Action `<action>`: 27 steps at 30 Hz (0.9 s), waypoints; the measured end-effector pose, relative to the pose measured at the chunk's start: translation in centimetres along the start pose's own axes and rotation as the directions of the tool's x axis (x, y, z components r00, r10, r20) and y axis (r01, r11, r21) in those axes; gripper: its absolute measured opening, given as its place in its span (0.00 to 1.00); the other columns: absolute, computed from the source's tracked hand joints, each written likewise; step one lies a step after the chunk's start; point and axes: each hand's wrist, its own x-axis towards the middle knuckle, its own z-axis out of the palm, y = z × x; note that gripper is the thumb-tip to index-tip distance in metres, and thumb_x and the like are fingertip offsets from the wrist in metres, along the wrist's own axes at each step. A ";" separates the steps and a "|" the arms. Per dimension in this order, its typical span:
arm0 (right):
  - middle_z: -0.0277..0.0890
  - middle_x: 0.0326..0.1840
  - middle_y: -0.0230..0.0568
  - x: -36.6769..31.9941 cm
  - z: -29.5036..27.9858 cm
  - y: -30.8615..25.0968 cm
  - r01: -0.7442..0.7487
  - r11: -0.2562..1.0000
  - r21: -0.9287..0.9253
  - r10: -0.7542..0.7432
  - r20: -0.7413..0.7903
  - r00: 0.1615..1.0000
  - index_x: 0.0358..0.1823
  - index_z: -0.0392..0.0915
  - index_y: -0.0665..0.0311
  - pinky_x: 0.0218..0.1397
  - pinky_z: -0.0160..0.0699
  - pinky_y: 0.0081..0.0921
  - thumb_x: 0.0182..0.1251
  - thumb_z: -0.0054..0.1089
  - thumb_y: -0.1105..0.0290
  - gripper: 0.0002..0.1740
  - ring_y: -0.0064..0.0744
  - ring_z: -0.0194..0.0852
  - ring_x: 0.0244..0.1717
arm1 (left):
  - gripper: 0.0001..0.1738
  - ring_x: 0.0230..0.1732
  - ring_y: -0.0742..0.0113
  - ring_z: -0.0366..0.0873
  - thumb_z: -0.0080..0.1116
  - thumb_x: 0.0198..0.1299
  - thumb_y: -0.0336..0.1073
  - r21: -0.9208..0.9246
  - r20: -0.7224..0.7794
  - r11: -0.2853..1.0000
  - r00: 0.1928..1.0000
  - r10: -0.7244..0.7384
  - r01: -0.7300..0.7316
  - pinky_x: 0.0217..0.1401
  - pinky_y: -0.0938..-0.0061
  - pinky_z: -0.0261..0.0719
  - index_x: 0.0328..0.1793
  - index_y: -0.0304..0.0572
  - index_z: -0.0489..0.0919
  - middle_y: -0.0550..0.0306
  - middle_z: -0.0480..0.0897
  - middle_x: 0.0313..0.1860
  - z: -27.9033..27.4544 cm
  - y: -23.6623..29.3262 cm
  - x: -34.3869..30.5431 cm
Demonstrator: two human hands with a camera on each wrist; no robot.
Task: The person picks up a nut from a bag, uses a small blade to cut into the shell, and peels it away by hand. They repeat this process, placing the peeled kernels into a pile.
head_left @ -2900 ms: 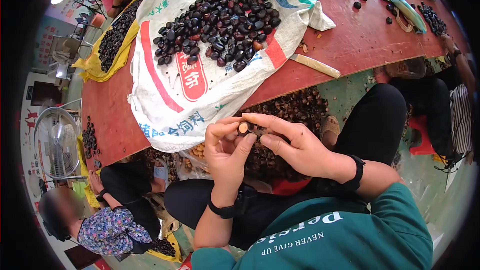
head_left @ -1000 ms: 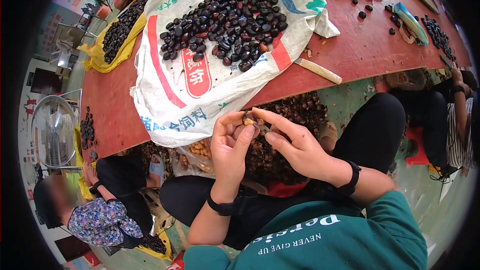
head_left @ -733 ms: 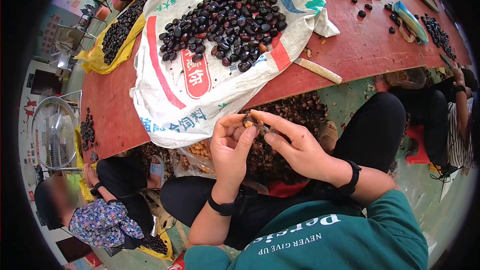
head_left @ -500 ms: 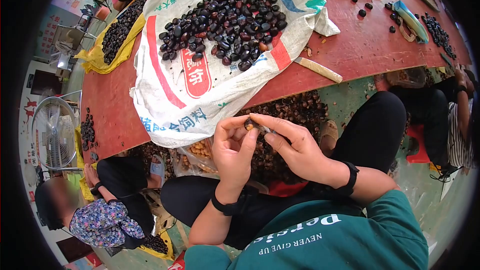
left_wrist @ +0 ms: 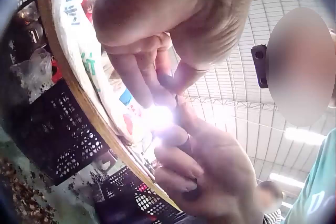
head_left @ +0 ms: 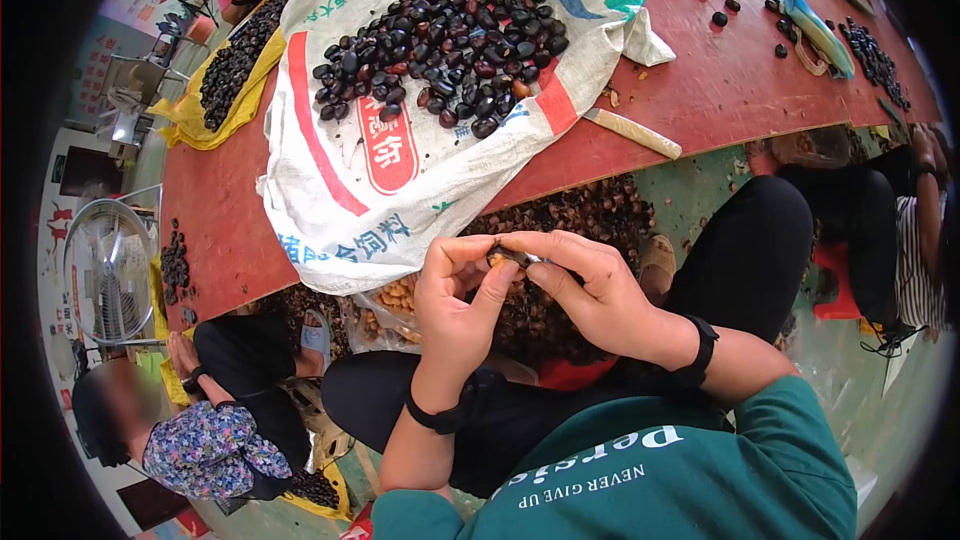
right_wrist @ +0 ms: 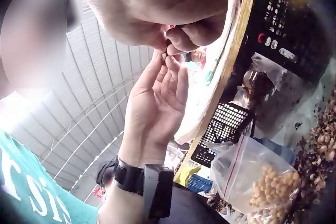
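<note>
Left hand (head_left: 455, 292): thumb and fingertips clamped on one dark nut (head_left: 503, 256), of which a lighter patch is exposed. Right hand (head_left: 605, 302): fingers curled, forefinger and thumb closed on the same nut from the other side; a small pale bit is seen there, its nature not to be told. The nut is held between the two sets of fingertips, off the table (head_left: 560, 162) and just outside its near edge.

Sack (head_left: 340, 175): white, printed, spread on the table, its lower edge draped over the table's edge and brought near the left fingertips. Heap (head_left: 445, 45): dark nuts, piled on the sack, well apart from the hands. Stick (head_left: 634, 133): pale, laid along the near edge, right of the sack.

Shells (head_left: 585, 215): brown, strewn on the floor below the hands. Bag (right_wrist: 265, 182): clear, yellowish kernels contained, placed low beside the table. Crate (right_wrist: 227, 124): black, perforated, found under the table's edge. Knee (head_left: 745, 230): black-clad, raised right of the right hand; between them a gap is left, through which a sandal (head_left: 657, 265) is seen.
</note>
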 end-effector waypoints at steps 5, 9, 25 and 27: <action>0.83 0.59 0.43 1.6 -1.2 0.5 -0.030 0.986 0.167 0.066 -0.218 0.974 0.67 0.75 0.67 0.64 0.75 0.27 0.79 0.50 0.73 0.19 0.27 0.79 0.59 | 0.13 0.48 0.69 0.84 0.63 0.68 0.26 0.254 0.406 0.952 0.874 -0.267 0.172 0.48 0.75 0.84 0.54 0.33 0.73 0.50 0.83 0.52 0.0 1.8 -0.6; 0.80 0.52 0.35 1.6 -2.6 -0.2 -0.162 0.957 0.239 0.180 -0.056 0.982 0.67 0.74 0.69 0.56 0.73 0.23 0.81 0.49 0.69 0.19 0.20 0.74 0.50 | 0.15 0.52 0.65 0.85 0.61 0.68 0.24 -0.174 0.220 0.955 0.954 -0.202 0.242 0.56 0.71 0.86 0.58 0.35 0.73 0.47 0.83 0.57 -0.1 0.6 0.2; 0.79 0.62 0.52 0.0 -0.5 -0.2 0.007 1.000 -0.023 -0.006 0.059 0.998 0.75 0.67 0.60 0.60 0.79 0.39 0.74 0.55 0.72 0.28 0.52 0.79 0.61 | 0.19 0.55 0.72 0.80 0.66 0.64 0.22 -0.444 -0.010 0.885 0.987 -0.160 0.139 0.58 0.74 0.85 0.59 0.39 0.74 0.55 0.81 0.56 0.2 -0.9 0.3; 0.80 0.58 0.50 -0.1 -0.6 -0.2 0.021 0.998 -0.062 -0.017 0.052 0.998 0.74 0.68 0.58 0.57 0.80 0.39 0.74 0.55 0.72 0.28 0.52 0.81 0.58 | 0.19 0.54 0.72 0.80 0.66 0.63 0.21 -0.406 -0.025 0.907 0.991 -0.135 0.113 0.59 0.75 0.84 0.58 0.38 0.74 0.54 0.81 0.55 0.3 -1.0 0.2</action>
